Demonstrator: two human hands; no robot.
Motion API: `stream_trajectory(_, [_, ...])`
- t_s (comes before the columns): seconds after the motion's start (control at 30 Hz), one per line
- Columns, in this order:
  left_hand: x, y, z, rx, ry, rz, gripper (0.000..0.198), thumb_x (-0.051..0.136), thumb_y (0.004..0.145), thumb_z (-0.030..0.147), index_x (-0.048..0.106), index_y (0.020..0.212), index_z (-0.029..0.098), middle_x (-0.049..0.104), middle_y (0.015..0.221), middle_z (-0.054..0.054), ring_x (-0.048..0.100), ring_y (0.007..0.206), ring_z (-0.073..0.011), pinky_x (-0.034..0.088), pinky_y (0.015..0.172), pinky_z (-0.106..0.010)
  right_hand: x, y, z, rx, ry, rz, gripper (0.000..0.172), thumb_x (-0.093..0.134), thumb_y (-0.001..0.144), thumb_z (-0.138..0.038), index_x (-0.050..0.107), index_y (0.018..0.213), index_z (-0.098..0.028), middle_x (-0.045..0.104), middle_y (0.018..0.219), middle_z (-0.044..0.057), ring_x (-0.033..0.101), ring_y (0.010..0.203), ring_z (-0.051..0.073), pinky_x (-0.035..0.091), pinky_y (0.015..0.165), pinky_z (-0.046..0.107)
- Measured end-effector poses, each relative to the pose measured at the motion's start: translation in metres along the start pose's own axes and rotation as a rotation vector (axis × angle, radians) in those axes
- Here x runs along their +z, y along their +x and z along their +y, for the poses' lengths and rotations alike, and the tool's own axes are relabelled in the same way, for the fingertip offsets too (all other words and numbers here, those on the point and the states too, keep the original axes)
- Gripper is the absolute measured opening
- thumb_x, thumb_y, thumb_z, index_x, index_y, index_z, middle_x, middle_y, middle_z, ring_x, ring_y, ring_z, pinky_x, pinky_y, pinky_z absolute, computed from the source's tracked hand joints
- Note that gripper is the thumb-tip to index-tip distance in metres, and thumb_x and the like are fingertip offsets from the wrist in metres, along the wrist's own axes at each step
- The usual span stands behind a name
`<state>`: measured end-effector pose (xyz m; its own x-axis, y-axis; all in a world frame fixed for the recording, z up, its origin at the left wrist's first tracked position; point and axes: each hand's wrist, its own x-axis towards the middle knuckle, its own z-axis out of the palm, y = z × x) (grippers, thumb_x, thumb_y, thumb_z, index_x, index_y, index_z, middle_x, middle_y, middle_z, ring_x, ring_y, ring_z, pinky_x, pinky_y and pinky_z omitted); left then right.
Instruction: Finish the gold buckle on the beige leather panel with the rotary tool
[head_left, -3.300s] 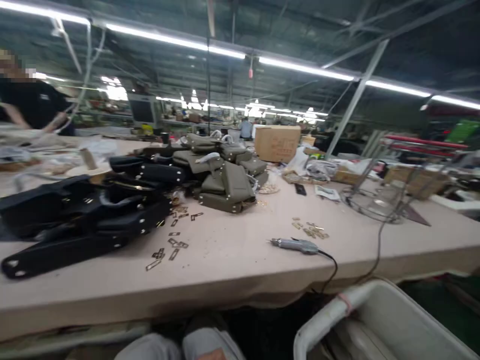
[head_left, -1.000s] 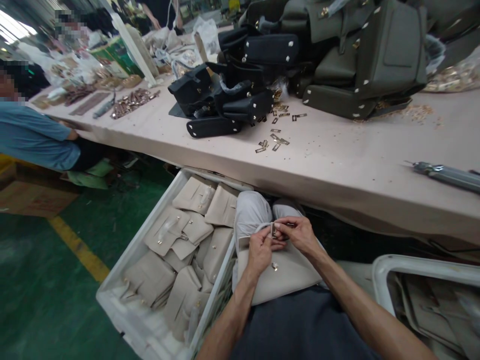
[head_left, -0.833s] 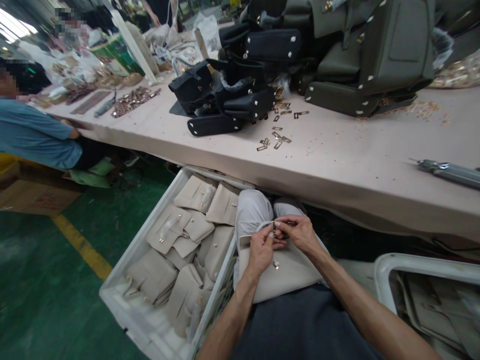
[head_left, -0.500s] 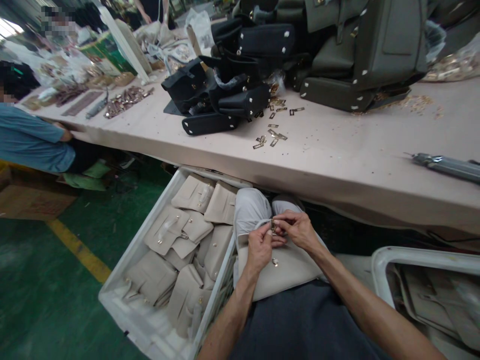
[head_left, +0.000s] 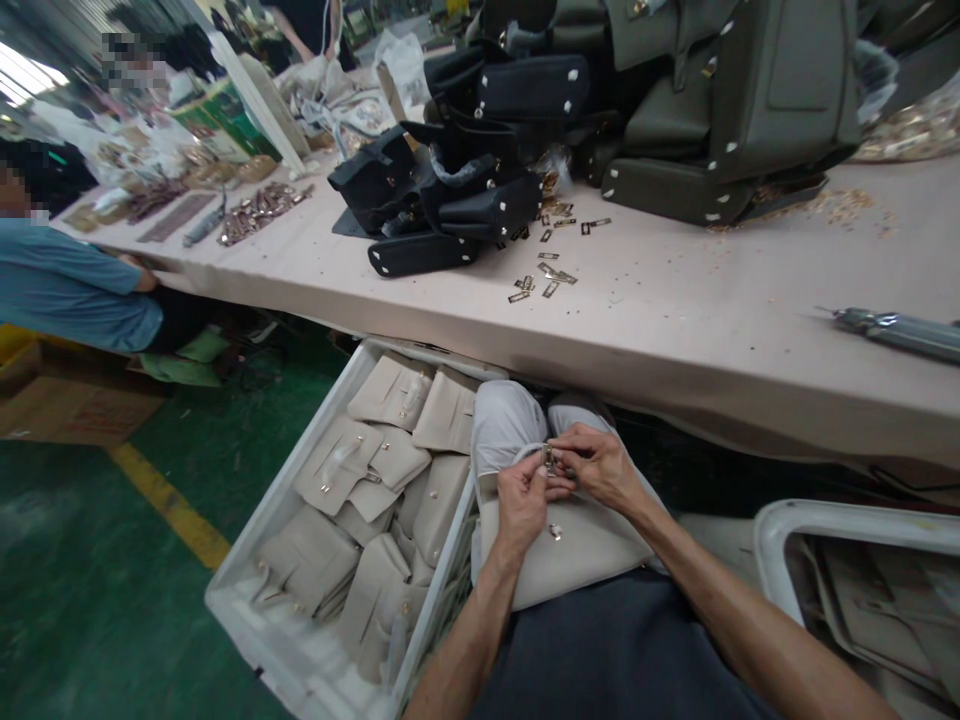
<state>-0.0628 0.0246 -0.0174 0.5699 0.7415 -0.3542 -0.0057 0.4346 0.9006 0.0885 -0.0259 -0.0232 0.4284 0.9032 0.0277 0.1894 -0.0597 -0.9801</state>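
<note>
A beige bag (head_left: 577,545) lies on my lap below the table edge. My left hand (head_left: 523,499) and my right hand (head_left: 596,468) meet at its top edge, both pinched on a small metal buckle (head_left: 549,458) on the bag's strap. A second small metal fitting (head_left: 554,532) sits on the bag's front, just under my left hand. Several loose gold buckle plates (head_left: 546,281) lie on the pink table (head_left: 675,320) above.
A white crate (head_left: 262,640) of beige bags stands on the green floor at my left; another white crate (head_left: 855,530) is at right. Black bags (head_left: 442,190) and olive bags (head_left: 735,110) are piled on the table. A grey power tool (head_left: 896,332) lies right. A person in blue (head_left: 75,290) sits far left.
3.3 s ago the view faced across the table with no hands in sight; now it looks down at my lap. Over the last second both hands stay pinched on the buckle, with slight finger shifts.
</note>
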Motion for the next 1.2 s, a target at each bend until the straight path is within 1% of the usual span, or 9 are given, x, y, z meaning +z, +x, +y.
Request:
stream_trajectory(0.27, [0.003, 0.001, -0.004, 0.023, 0.026, 0.056, 0.040, 0.067, 0.091, 0.042, 0.076, 0.112, 0.010, 0.080, 0.082, -0.009, 0.078, 0.062, -0.0206, 0.066, 0.060, -0.028, 0.000, 0.001, -0.004, -0.024, -0.066, 0.017, 0.019, 0.067, 0.089, -0.030, 0.083, 0.090, -0.019, 0.072, 0.084, 0.007, 0.067, 0.079, 0.019, 0.050, 0.071, 0.029])
stream_trajectory(0.47, [0.006, 0.001, 0.001, 0.076, 0.125, 0.081, 0.045, 0.071, 0.089, 0.054, 0.079, 0.102, 0.012, 0.078, 0.069, -0.008, 0.075, 0.055, -0.0219, 0.065, 0.055, -0.029, 0.004, 0.007, -0.011, 0.151, 0.073, -0.051, 0.022, 0.073, 0.085, -0.039, 0.080, 0.086, -0.018, 0.073, 0.079, 0.005, 0.065, 0.069, 0.018, 0.049, 0.065, 0.027])
stream_trajectory(0.63, [-0.002, 0.010, -0.002, 0.059, 0.069, 0.112, 0.058, 0.082, 0.074, 0.065, 0.082, 0.100, 0.013, 0.079, 0.072, -0.010, 0.075, 0.055, -0.0249, 0.065, 0.052, -0.032, 0.015, 0.017, -0.006, 0.173, 0.083, 0.005, 0.017, 0.073, 0.077, -0.032, 0.079, 0.076, -0.015, 0.070, 0.071, 0.005, 0.061, 0.059, 0.015, 0.044, 0.054, 0.024])
stream_trajectory(0.8, [-0.001, 0.014, -0.009, 0.021, -0.008, 0.197, 0.065, 0.089, 0.060, 0.070, 0.082, 0.091, 0.014, 0.077, 0.067, -0.010, 0.072, 0.049, -0.0252, 0.063, 0.047, -0.032, 0.010, 0.023, -0.027, 0.212, -0.001, 0.006, 0.016, 0.071, 0.075, -0.027, 0.081, 0.080, -0.016, 0.073, 0.072, 0.005, 0.065, 0.066, 0.018, 0.047, 0.060, 0.025])
stream_trajectory(0.87, [0.004, 0.012, -0.010, 0.055, -0.026, 0.256, 0.066, 0.088, 0.061, 0.072, 0.081, 0.089, 0.013, 0.076, 0.065, -0.009, 0.072, 0.048, -0.0237, 0.062, 0.045, -0.029, -0.012, 0.025, -0.040, 0.112, -0.096, 0.110, 0.019, 0.071, 0.081, -0.033, 0.081, 0.087, -0.018, 0.074, 0.078, 0.005, 0.067, 0.072, 0.019, 0.050, 0.067, 0.027])
stream_trajectory(0.93, [0.008, 0.009, -0.011, 0.083, -0.032, 0.301, 0.066, 0.087, 0.061, 0.073, 0.080, 0.087, 0.012, 0.075, 0.065, -0.008, 0.072, 0.048, -0.0229, 0.061, 0.044, -0.028, -0.051, 0.029, -0.051, 0.023, -0.174, 0.307, 0.026, 0.069, 0.088, -0.042, 0.081, 0.093, -0.019, 0.076, 0.087, 0.007, 0.069, 0.077, 0.020, 0.053, 0.073, 0.029])
stream_trajectory(1.03, [0.012, 0.006, -0.010, 0.086, -0.039, 0.311, 0.064, 0.088, 0.060, 0.072, 0.079, 0.083, 0.013, 0.075, 0.065, -0.008, 0.072, 0.048, -0.0228, 0.061, 0.045, -0.027, -0.132, 0.031, -0.059, 0.096, -0.204, 0.671, 0.043, 0.068, 0.087, -0.057, 0.078, 0.100, -0.017, 0.076, 0.084, 0.008, 0.071, 0.071, 0.023, 0.055, 0.070, 0.032])
stream_trajectory(1.1, [0.013, 0.006, -0.008, 0.082, -0.047, 0.300, 0.061, 0.089, 0.060, 0.070, 0.079, 0.082, 0.014, 0.076, 0.066, -0.007, 0.073, 0.049, -0.0227, 0.062, 0.046, -0.027, -0.187, 0.028, -0.058, 0.132, -0.320, 0.876, 0.045, 0.068, 0.086, -0.058, 0.077, 0.102, -0.017, 0.076, 0.083, 0.009, 0.072, 0.074, 0.025, 0.056, 0.075, 0.035])
stream_trajectory(1.2, [0.011, 0.007, -0.004, 0.077, -0.043, 0.281, 0.059, 0.089, 0.061, 0.069, 0.080, 0.081, 0.015, 0.076, 0.067, -0.006, 0.074, 0.051, -0.0231, 0.063, 0.047, -0.026, -0.252, 0.017, -0.051, 0.198, -0.581, 1.034, 0.039, 0.066, 0.085, -0.053, 0.079, 0.096, -0.018, 0.077, 0.085, 0.010, 0.072, 0.081, 0.028, 0.054, 0.085, 0.040])
